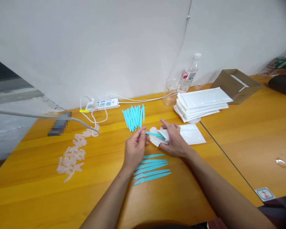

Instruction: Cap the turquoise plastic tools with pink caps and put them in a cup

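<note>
My left hand [135, 149] pinches one end of a slim turquoise eyebrow razor [152, 134]. The razor's other end lies inside the mouth of a white envelope [154, 140]. Around this open, crumpled mouth, my right hand [173, 140] is closed. A flat white sheet or envelope part [193, 133] shows beyond my right hand; whether it belongs to the same envelope, I cannot tell. Several turquoise eyebrow razors [152, 175] lie in a spaced row just below my hands. Farther back sits a denser pile of the same razors [133, 117].
Translucent small pieces [72, 156] are scattered at left, near a pixelated phone-like object [59, 124] and a cable [85, 122]. Along the wall stand a power strip [107, 103], a clear cup [169, 95], a bottle [189, 74], stacked white envelopes [202, 100] and an open cardboard box [240, 92].
</note>
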A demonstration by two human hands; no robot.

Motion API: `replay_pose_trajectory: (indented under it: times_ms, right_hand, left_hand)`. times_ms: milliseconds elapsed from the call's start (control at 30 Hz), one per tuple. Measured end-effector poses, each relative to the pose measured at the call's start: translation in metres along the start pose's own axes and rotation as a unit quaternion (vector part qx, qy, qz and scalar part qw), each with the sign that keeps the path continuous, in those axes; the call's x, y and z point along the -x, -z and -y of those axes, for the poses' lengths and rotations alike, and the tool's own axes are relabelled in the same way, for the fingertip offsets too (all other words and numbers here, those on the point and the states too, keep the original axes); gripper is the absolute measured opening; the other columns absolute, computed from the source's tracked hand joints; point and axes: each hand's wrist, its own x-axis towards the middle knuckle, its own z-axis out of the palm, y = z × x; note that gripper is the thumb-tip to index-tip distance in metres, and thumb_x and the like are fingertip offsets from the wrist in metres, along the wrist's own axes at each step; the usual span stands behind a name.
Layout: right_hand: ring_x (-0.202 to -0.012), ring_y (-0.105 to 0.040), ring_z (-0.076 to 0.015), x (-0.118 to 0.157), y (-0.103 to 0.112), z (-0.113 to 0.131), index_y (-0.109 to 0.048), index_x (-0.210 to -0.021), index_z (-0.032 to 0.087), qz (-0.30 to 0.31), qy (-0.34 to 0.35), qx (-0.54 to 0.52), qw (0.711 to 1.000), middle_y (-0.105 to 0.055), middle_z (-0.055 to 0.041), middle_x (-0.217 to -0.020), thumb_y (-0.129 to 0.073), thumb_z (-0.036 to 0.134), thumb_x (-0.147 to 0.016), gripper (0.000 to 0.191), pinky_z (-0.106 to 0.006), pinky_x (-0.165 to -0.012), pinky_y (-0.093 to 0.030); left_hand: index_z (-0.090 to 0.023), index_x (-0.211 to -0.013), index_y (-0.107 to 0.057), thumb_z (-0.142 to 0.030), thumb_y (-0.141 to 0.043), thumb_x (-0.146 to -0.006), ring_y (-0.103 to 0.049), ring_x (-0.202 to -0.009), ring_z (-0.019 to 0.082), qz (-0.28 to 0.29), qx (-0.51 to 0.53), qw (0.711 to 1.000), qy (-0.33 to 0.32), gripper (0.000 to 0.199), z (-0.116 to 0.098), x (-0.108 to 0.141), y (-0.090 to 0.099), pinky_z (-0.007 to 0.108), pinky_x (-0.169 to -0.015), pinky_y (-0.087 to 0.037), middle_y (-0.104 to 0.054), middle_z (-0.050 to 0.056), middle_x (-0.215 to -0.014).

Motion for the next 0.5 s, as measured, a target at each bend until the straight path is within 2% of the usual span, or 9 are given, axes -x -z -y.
replay_pose_trajectory:
  times_ms: [67, 133, 233, 333, 400, 500]
  right_hand:
    - [-0.107, -0.055, -0.0307, 0.0, -0.001, 0.0, -0.027, -0.149, 0.016, -0.003, -0.001, 0.003, 1.0, -0.06, -0.0127, -0.113, -0.062, 0.038, -0.077, 0.083, -0.05, -0.099, -0.031]
    - [-0.105, -0.056, -0.0303, 0.0, -0.001, 0.0, -0.029, -0.148, 0.016, 0.001, -0.003, 0.009, 1.0, -0.061, -0.0125, -0.112, -0.061, 0.038, -0.079, 0.079, -0.049, -0.098, -0.031]
    - [-0.108, -0.056, -0.0314, 0.0, 0.0, -0.002, -0.03, -0.148, 0.015, 0.016, -0.003, 0.015, 1.0, -0.061, -0.0139, -0.115, -0.062, 0.036, -0.077, 0.081, -0.05, -0.1, -0.03]
    - [-0.116, -0.052, -0.0335, 0.0, 0.0, -0.003, -0.027, -0.15, 0.015, 0.042, 0.0, 0.025, 0.999, -0.059, -0.0164, -0.125, -0.062, 0.033, -0.072, 0.087, -0.054, -0.105, -0.024]
    - [-0.119, -0.05, -0.0342, 0.001, 0.0, -0.004, -0.025, -0.151, 0.015, 0.059, -0.002, 0.034, 0.998, -0.057, -0.0172, -0.13, -0.061, 0.033, -0.071, 0.089, -0.057, -0.108, -0.019]
    - [-0.119, -0.051, -0.0338, 0.001, -0.001, -0.004, -0.024, -0.151, 0.013, 0.068, -0.009, 0.038, 0.997, -0.058, -0.0179, -0.13, -0.061, 0.033, -0.072, 0.09, -0.057, -0.109, -0.018]
  left_hand:
    - [-0.021, -0.122, -0.067, -0.035, -0.047, -0.097, -0.063, -0.1, 0.021, 0.042, -0.105, 0.991, -0.068, 0.035, 0.003, 0.001, -0.014, 0.039, -0.093, -0.05, -0.069, 0.009, -0.104]
    - [-0.023, -0.125, -0.066, -0.032, -0.05, -0.096, -0.058, -0.107, 0.022, 0.065, -0.203, 0.969, -0.126, 0.035, 0.004, 0.001, -0.015, 0.041, -0.098, -0.045, -0.064, 0.01, -0.108]
    - [-0.024, -0.127, -0.064, -0.033, -0.049, -0.096, -0.06, -0.092, 0.019, 0.078, -0.254, 0.957, -0.116, 0.036, 0.002, 0.004, 0.004, 0.033, -0.086, -0.048, -0.063, 0.006, -0.096]
    - [-0.028, -0.099, -0.076, -0.032, -0.055, -0.093, -0.061, -0.075, 0.015, 0.181, -0.293, 0.934, -0.089, 0.022, 0.001, 0.007, 0.022, 0.026, -0.067, -0.045, -0.065, 0.001, -0.081]
    - [-0.031, -0.087, -0.077, -0.03, -0.062, -0.088, -0.062, -0.075, 0.016, 0.251, -0.337, 0.902, -0.098, 0.016, 0.001, 0.008, 0.023, 0.027, -0.064, -0.043, -0.068, 0.0, -0.083]
    - [-0.03, -0.086, -0.077, -0.024, -0.066, -0.083, -0.064, -0.083, 0.02, 0.278, -0.379, 0.875, -0.117, 0.013, 0.001, 0.008, 0.016, 0.028, -0.066, -0.043, -0.071, 0.001, -0.089]
